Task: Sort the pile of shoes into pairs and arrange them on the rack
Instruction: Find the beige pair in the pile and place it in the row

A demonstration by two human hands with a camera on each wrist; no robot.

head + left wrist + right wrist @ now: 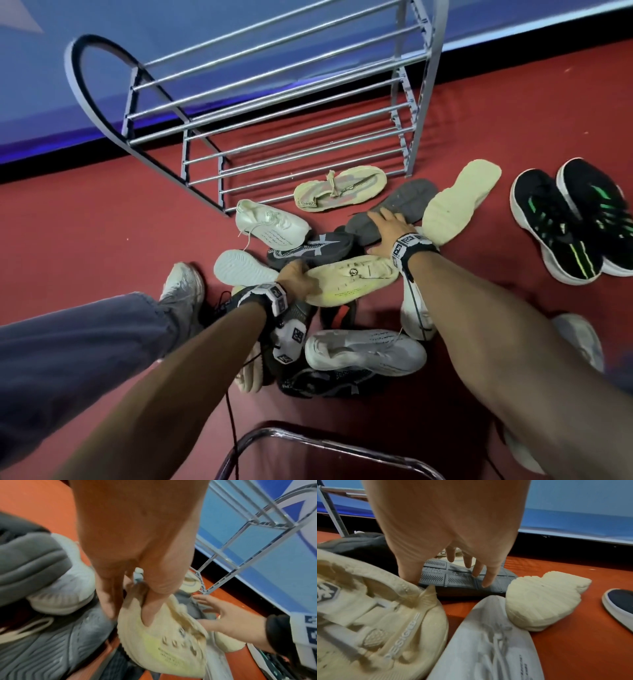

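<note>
While sole-up, cream shoe (352, 279) in left hand (297, 277), grey shoe (394, 209) under right hand (388, 229).

Shiny metal rack (274, 113); ribbed matt grey sole (462, 578); knit cream shoe (337, 192)

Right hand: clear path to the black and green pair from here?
Probably yes. The right hand rests with straight fingers on the upturned grey shoe, holding nothing. The black and green pair stands apart on bare floor, with only the cream sole-up shoe between.
</note>
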